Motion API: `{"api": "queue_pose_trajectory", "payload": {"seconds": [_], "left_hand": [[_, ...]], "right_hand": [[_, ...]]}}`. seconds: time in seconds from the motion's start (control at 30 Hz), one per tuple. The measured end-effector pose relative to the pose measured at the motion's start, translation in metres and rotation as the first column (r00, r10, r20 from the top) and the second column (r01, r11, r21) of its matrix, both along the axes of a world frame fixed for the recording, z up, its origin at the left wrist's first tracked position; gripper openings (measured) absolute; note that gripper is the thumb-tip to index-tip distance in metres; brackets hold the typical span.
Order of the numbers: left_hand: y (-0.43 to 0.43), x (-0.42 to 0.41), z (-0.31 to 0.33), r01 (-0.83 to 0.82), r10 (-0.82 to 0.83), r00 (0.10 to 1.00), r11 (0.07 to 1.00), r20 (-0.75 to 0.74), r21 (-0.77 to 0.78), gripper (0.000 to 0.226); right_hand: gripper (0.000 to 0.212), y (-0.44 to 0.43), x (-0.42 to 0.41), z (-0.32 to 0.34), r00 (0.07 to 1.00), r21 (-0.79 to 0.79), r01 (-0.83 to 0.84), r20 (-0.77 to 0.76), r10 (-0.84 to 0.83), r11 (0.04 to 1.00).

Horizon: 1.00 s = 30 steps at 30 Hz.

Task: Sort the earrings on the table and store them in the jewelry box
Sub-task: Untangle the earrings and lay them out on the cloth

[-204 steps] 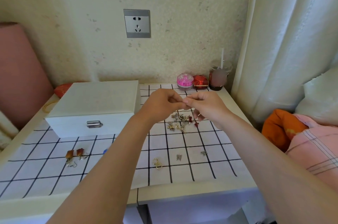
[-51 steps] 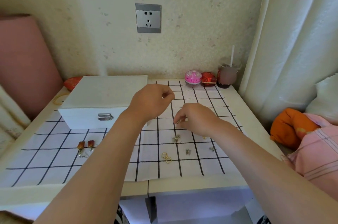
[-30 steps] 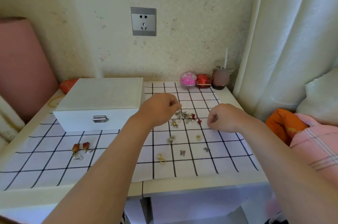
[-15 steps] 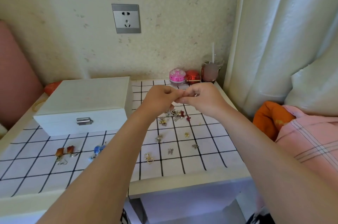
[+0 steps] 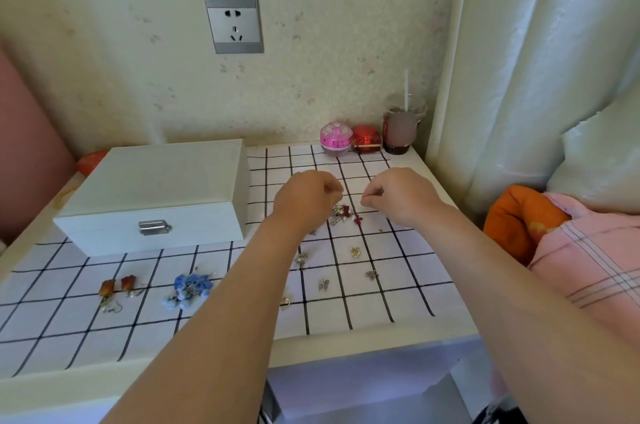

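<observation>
A shut white jewelry box (image 5: pixel 156 188) with a metal latch stands at the back left of the checked cloth (image 5: pixel 408 288). A tangled pile of small earrings (image 5: pixel 344 214) lies just under my two hands. My left hand (image 5: pixel 306 200) and my right hand (image 5: pixel 400 196) hover apart above it, each pinched shut on a tiny earring that the fingers mostly hide. Sorted pieces lie nearer me: an orange-red pair (image 5: pixel 117 286), a blue pair (image 5: pixel 190 286), a gold hoop (image 5: pixel 284 303), a gold stud (image 5: pixel 355 251) and small butterflies (image 5: pixel 323 284).
A pink jar (image 5: pixel 336 139), a red jar (image 5: pixel 366 138) and a cup with a straw (image 5: pixel 401 129) stand at the back by the wall. A curtain (image 5: pixel 519 77) hangs at the right, with an orange cushion (image 5: pixel 519 219) beside the table edge.
Half a second ago my hands touched fingertip to fingertip above the pile. They have drawn apart sideways and dropped lower. The blue pair, hidden by my left arm before, shows.
</observation>
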<state>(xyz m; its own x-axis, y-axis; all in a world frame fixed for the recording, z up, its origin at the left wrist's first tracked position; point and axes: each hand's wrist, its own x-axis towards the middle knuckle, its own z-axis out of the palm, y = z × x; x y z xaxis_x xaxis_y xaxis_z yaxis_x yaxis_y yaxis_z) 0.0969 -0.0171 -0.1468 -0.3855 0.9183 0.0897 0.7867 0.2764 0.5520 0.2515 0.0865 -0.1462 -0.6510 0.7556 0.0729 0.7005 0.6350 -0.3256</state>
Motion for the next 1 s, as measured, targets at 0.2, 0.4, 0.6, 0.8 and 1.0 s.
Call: {"api": "queue_pose_trajectory", "payload": {"seconds": [0.2,0.4,0.6,0.8,1.0], "left_hand": [[0.003,-0.003,-0.021,0.093,-0.093,0.992,0.996,-0.080,0.005,0.025],[0.008,0.004,-0.026,0.069,-0.058,0.982,0.996,-0.178,0.058,0.017],[0.011,0.003,-0.019,0.043,-0.034,0.984,0.998,-0.175,0.046,0.009],[0.006,-0.008,-0.001,0.019,-0.049,0.982,0.986,0.181,0.163,0.007],[-0.003,-0.014,0.008,-0.037,-0.052,0.914,0.977,0.402,0.209,0.005]], "right_hand": [[0.013,0.005,0.000,-0.006,0.998,-0.009,0.006,0.061,-0.005,1.000],[0.026,0.011,0.005,-0.003,0.998,-0.010,0.008,-0.057,-0.009,1.000],[0.014,-0.010,0.000,0.004,0.993,-0.061,-0.121,0.005,0.122,0.991],[0.015,-0.015,-0.007,0.001,0.985,-0.044,-0.125,0.116,0.129,0.991],[0.011,-0.013,-0.010,0.001,0.989,-0.076,-0.124,0.074,0.130,0.989]]}}
